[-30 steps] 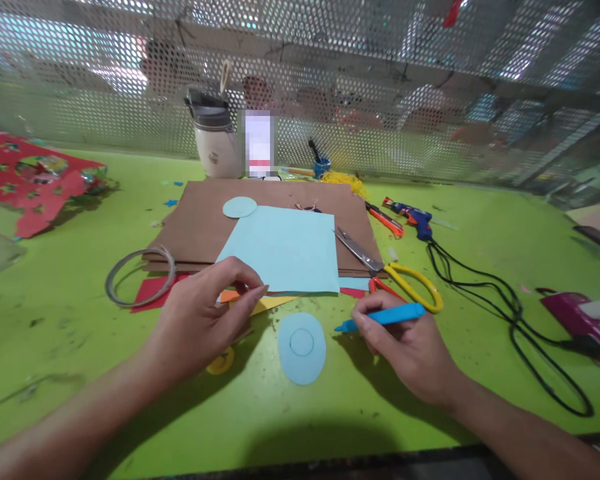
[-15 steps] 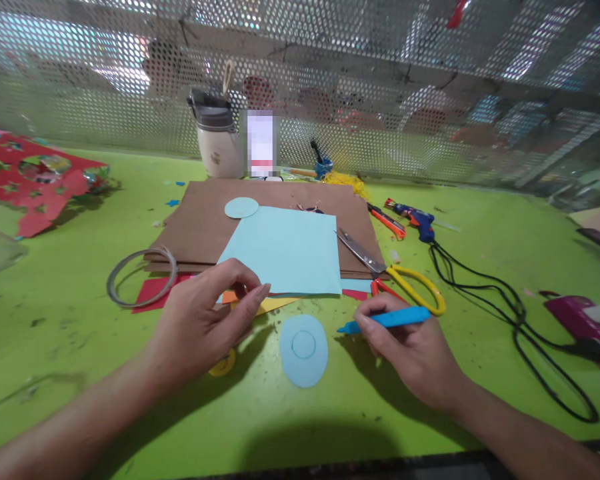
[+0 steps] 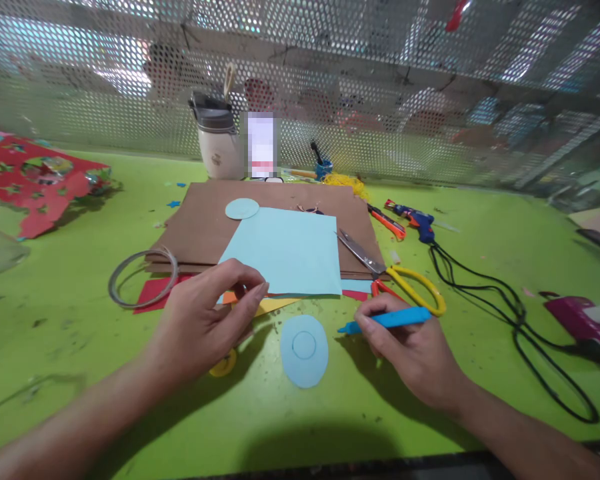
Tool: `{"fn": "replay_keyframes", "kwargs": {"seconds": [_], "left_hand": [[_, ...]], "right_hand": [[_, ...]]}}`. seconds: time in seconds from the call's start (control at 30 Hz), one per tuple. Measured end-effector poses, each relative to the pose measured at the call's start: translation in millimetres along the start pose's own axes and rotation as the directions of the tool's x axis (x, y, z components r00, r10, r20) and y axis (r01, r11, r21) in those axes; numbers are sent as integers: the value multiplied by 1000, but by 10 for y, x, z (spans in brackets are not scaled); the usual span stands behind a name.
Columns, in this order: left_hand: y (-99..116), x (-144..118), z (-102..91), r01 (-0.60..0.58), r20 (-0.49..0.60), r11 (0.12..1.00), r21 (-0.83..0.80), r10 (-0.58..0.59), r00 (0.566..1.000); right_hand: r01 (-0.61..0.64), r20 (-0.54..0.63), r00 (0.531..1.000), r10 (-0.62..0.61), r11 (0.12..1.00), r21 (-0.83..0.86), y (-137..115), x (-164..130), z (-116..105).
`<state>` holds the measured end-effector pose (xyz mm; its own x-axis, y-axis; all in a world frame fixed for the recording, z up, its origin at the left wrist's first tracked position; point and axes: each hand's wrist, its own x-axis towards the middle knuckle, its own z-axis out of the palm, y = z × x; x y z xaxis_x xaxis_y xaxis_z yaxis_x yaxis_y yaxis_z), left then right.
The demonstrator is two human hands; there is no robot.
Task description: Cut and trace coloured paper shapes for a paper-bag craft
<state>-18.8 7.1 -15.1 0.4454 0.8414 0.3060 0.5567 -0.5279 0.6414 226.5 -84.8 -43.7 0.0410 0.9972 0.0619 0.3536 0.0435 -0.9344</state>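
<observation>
The right hand (image 3: 415, 357) grips a blue marker (image 3: 387, 320), tip aimed left toward a light-blue paper oval (image 3: 304, 351) lying flat on the green worktop (image 3: 80, 360) between both hands; one small circle is drawn on the oval. The left hand (image 3: 205, 323) hovers with fingers pinched at the near edge of a light-blue sheet (image 3: 287, 250); whether it grips anything I cannot tell. That sheet lies on brown cardboard (image 3: 200, 220), beside one light-blue disc (image 3: 241, 209). One pair of yellow-handled scissors (image 3: 395, 273) lies just beyond the marker. At the back stand two containers: a white lidded jug (image 3: 219, 143) and a small blue pot (image 3: 323, 165) holding a dark brush. One tape ring (image 3: 143, 278) lies left.
</observation>
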Motion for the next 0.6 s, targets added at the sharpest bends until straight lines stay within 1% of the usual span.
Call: {"fn": "replay_keyframes", "kwargs": {"seconds": [0.3,0.6], "left_hand": [[-4,11,6,-40,17,999,23,39,999],[-2,11,16,-49,18,998,34,49,999]], "right_hand": [[-3,2,1000,3,1000,4,6,-9,-1],[3,-1,1000,-3,1000,-10,-4,-5,-9]]}}
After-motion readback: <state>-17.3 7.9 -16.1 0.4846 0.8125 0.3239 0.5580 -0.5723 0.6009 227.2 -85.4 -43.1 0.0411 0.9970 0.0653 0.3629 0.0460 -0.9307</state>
